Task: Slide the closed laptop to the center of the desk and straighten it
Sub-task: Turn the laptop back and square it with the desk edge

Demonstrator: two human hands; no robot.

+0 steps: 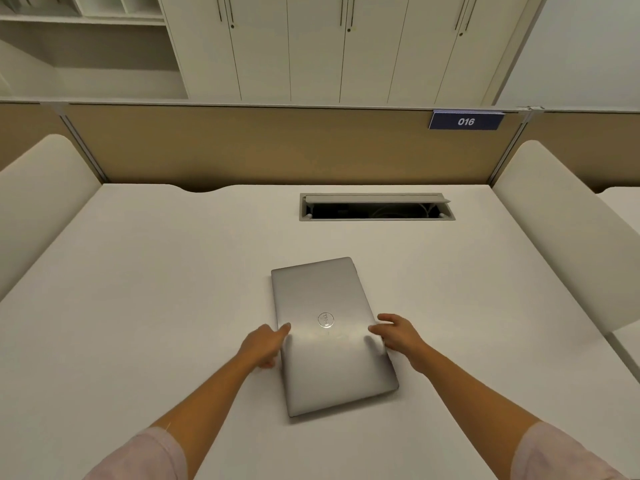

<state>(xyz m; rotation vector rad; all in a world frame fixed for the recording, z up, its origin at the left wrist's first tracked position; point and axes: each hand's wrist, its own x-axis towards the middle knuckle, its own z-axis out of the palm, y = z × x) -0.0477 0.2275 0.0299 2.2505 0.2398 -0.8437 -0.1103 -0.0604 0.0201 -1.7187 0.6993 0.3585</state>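
**Our laptop lies crooked**

On the white desk (138, 271), the closed silver laptop (332, 358) lies near the middle, turned a bit crooked. Our left hand (265, 344) and right hand (398, 336) hold its side edges, thumbs (284, 329) on the lid and other fingers curled beside it. If we push one side too hard, it may spin more.

One camera only — worn on the head, wide-angled, looking forward and down, close over the desk (138, 271).

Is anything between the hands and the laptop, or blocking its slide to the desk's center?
Nothing visible. The left hand and right hand hold the laptop by its long edges; the open cable hatch lies well behind it.
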